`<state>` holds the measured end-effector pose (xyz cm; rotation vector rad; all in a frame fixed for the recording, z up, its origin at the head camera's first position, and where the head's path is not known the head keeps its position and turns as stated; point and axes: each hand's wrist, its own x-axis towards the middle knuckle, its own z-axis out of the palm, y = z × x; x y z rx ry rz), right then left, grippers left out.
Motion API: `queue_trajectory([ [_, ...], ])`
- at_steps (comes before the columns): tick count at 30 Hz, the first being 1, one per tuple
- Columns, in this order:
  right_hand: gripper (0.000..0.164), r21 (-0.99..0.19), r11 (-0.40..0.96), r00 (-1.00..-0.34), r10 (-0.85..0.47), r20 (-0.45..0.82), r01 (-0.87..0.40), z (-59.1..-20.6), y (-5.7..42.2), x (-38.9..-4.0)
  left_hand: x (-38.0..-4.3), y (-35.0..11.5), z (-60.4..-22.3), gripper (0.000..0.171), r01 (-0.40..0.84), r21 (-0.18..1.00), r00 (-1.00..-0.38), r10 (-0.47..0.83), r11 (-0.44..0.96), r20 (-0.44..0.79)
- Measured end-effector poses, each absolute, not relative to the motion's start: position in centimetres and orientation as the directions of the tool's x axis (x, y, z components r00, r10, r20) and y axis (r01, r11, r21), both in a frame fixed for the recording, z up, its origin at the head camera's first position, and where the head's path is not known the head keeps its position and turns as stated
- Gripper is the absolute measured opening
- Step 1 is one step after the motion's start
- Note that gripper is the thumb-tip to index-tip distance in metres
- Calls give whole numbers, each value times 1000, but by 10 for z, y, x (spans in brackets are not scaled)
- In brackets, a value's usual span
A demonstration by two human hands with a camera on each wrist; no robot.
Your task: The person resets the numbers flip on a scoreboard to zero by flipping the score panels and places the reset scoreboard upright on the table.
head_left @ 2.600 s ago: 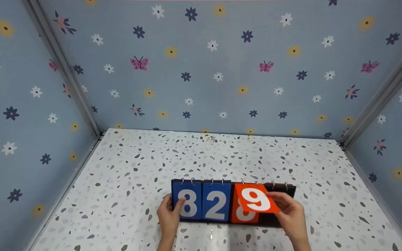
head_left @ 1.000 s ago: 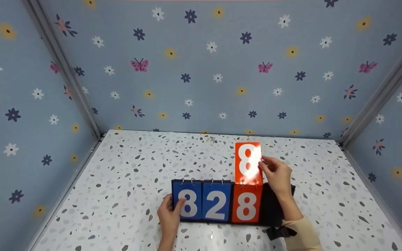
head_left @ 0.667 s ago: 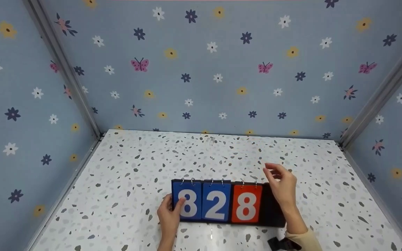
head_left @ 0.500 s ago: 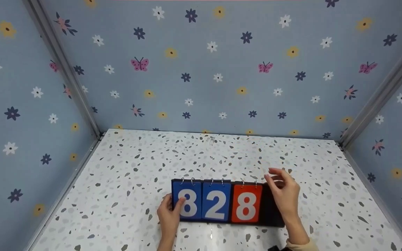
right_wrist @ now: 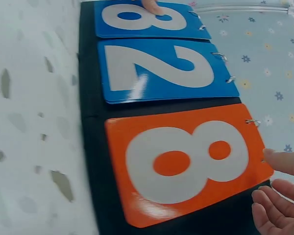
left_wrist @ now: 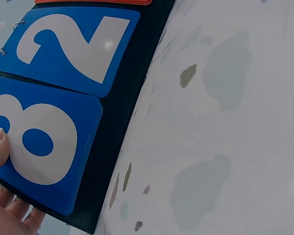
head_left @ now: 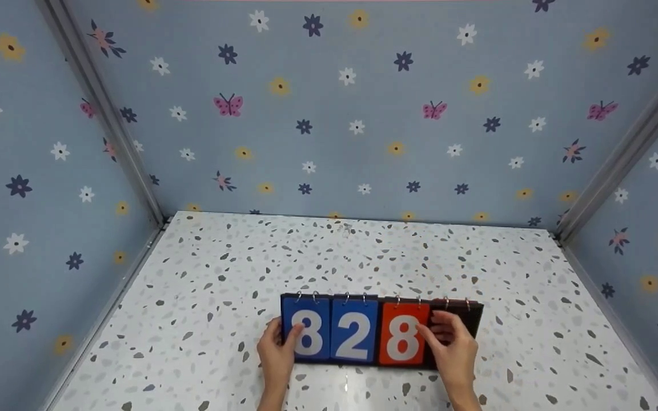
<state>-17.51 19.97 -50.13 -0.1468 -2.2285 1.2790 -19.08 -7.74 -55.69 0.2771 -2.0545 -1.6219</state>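
A flip scoreboard with a black backing stands near the front of the table, tilted back. From left to right it shows a blue 8 card, a blue 2 card and a red 8 card. My left hand grips its left end, thumb on the blue 8 card and fingers behind the backing. My right hand is at the red 8 card's right edge. Its thumb lies at that edge and its fingers are loosely bent, with a gap between thumb and fingers in the right wrist view.
Metal rings hold the cards along the scoreboard's top. The rightmost section is black, with no number showing. A speckled white table lies beneath, with flower-patterned blue panels on its back and sides.
A red 9 card has been lifted and turned over the top, leaving the red 8 in view. My right hand has let go and come back down; the left has stayed.
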Motion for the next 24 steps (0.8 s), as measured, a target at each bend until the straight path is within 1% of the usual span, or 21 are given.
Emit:
queue_trajectory([
  [5, 44, -798, 595, -833, 393, 390, -93, -513, 194, -172, -191, -78, -557, 29, 153, 954, -855, -450, 258, 258],
  [9, 48, -768, 639, -834, 404, 376, -37, -522, 190, -172, -190, -78, -556, 28, 145, 956, -859, -447, 257, 250],
  [16, 44, -754, 656, -839, 428, 335, 34, -531, 186, -173, -190, -77, -556, 28, 136, 957, -861, -447, 257, 242],
  [20, 41, -727, 684, -819, 448, 357, 57, -536, 184, -173, -190, -77, -556, 29, 130, 958, -862, -449, 255, 236],
  [24, 38, -715, 699, -791, 451, 413, 25, -542, 185, -175, -190, -78, -557, 29, 140, 956, -856, -454, 259, 248],
])
